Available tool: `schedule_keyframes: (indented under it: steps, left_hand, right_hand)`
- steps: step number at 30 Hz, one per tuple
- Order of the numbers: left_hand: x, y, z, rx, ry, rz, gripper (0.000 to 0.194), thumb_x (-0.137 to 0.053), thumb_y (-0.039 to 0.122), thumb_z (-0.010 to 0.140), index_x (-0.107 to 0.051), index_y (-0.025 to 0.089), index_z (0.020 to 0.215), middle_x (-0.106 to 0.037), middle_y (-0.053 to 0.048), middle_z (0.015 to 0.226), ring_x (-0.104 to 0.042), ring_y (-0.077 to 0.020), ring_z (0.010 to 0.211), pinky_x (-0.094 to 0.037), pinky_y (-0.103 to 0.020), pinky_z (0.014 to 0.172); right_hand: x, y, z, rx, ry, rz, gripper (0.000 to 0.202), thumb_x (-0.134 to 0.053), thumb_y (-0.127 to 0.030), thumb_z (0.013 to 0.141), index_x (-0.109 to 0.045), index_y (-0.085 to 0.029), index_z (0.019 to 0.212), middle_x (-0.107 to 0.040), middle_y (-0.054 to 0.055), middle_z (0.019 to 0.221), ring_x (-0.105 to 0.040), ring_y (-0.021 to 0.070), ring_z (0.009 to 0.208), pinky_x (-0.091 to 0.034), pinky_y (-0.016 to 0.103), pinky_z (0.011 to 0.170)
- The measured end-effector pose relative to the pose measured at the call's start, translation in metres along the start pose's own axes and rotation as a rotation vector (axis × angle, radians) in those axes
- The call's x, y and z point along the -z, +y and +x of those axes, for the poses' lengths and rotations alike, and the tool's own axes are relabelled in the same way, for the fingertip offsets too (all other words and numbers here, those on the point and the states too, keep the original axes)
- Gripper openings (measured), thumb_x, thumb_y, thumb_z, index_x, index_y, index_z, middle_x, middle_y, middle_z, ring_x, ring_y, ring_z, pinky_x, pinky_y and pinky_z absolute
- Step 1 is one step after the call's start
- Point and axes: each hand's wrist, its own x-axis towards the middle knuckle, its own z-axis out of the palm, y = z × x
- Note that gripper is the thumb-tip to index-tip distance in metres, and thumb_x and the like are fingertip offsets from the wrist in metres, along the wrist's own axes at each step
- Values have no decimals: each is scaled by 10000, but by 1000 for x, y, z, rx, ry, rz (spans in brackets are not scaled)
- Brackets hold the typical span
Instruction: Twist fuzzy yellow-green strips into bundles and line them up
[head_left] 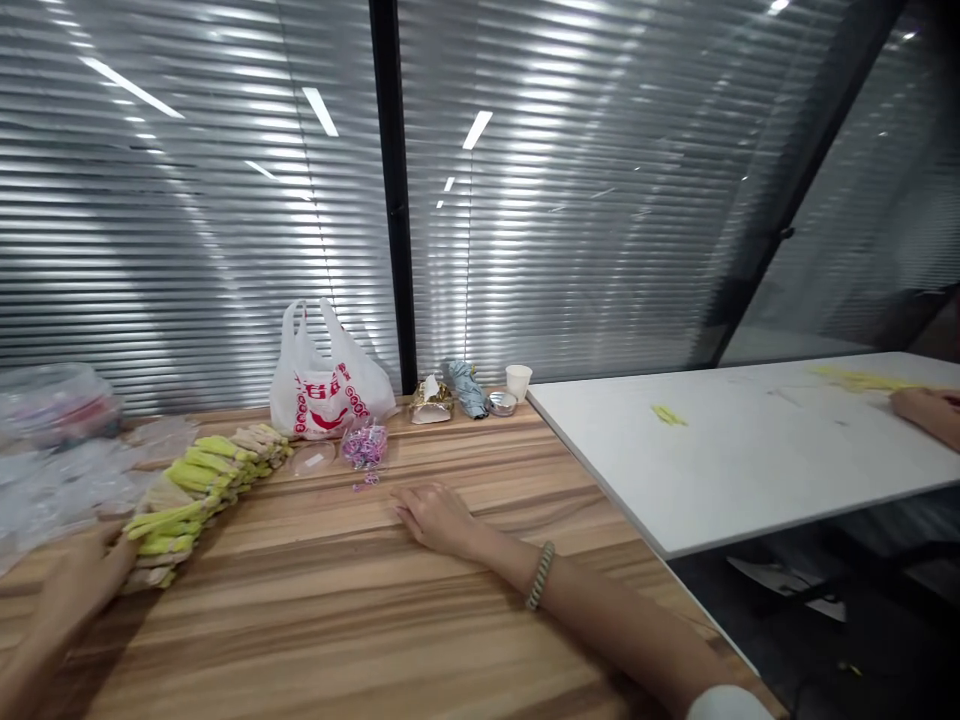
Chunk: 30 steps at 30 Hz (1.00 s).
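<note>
At the left, my left hand (82, 575) is at the near end of a long row of small yellow and beige bundles (202, 485). Its fingers are blurred and partly hidden there, so I cannot tell whether they grip one. My right hand (435, 515) lies on the wood-grain table (360, 620), palm down, fingers stretched out and holding nothing. Just beyond its fingertips are a few loose pink and purple pieces (367, 481). Behind them sits a clear bag of small pink and purple rings (365, 445), with a clear round lid (313, 459) beside it.
A white plastic bag (326, 385) with red print stands by the blinds. Clear plastic packaging (67, 490) covers the far left. A gold tissue pack (431, 402), a blue crumpled wrapper (469, 390) and a paper cup (518, 382) stand behind. Another person's hand (926, 412) rests on the white table (720, 480).
</note>
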Motion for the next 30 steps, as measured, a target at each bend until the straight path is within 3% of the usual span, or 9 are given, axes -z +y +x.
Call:
schedule_keyframes:
  steps: [4,10,14,17,18,21,23,25,30]
  left_hand:
    - [-5,-2,3,24,-25,18,553,-250,496,764,-657,141,881,-681,-107,709,-602,-273,717,-462,-342,597]
    - [22,37,-26,50,19,-23,639,-236,508,780,-580,42,1051,-659,-168,873,-599,-280,818,-454,-360,712]
    - [34,54,-38,60,222,-101,586,-305,480,779,-545,33,1074,-627,-181,953,-576,-267,864,-442,-356,744]
    - [41,65,-44,-86,481,-139,485,-350,469,782,-572,82,973,-618,-128,916,-566,-198,813,-430,-281,739]
    - [43,70,-47,-139,492,-127,458,-357,470,783,-584,95,913,-620,-106,854,-563,-177,761,-424,-258,714]
    - [49,93,-58,-232,231,-29,413,-352,472,785,-604,149,732,-598,-40,625,-539,-146,579,-375,-226,572]
    - [49,107,-64,-300,-57,36,378,-389,477,757,-610,178,693,-619,-28,624,-554,-153,584,-342,-224,539]
    - [47,115,-68,-319,-228,91,375,-431,506,713,-613,181,667,-632,-36,634,-561,-173,598,-321,-232,520]
    - [42,109,-70,-386,-404,65,300,-546,432,631,-641,176,757,-629,-20,635,-555,-161,592,-324,-222,526]
  right_hand:
    - [0,0,0,0,4,-10,316,-296,-310,900,-449,-180,1144,-633,81,957,-583,192,858,-397,312,772]
    - [-1,-1,-2,-10,-15,-1,336,-284,-300,906,-443,-173,1173,-627,94,987,-576,187,896,-385,287,789]
    - [-3,-1,-3,-20,-17,-6,344,-253,-314,916,-447,-186,1169,-632,90,972,-581,196,869,-390,289,758]
    - [-4,-1,-3,-9,-1,-3,340,-256,-313,915,-456,-186,1159,-626,85,989,-577,196,873,-385,287,761]
    - [-4,-1,-3,-12,-3,-3,337,-263,-310,914,-459,-182,1157,-625,87,991,-577,195,871,-382,286,763]
    - [-4,-2,-3,-24,-24,6,329,-273,-291,910,-467,-175,1150,-626,94,979,-574,188,872,-377,275,763]
    - [-2,-2,-3,-25,-32,15,329,-267,-286,912,-470,-173,1144,-628,93,963,-572,183,873,-376,265,757]
    - [-1,-3,-3,-24,-28,18,329,-261,-290,913,-472,-175,1139,-629,87,952,-570,182,872,-374,262,755]
    - [1,-4,-3,-27,-25,13,334,-256,-294,915,-469,-179,1145,-632,79,951,-567,182,875,-370,263,759]
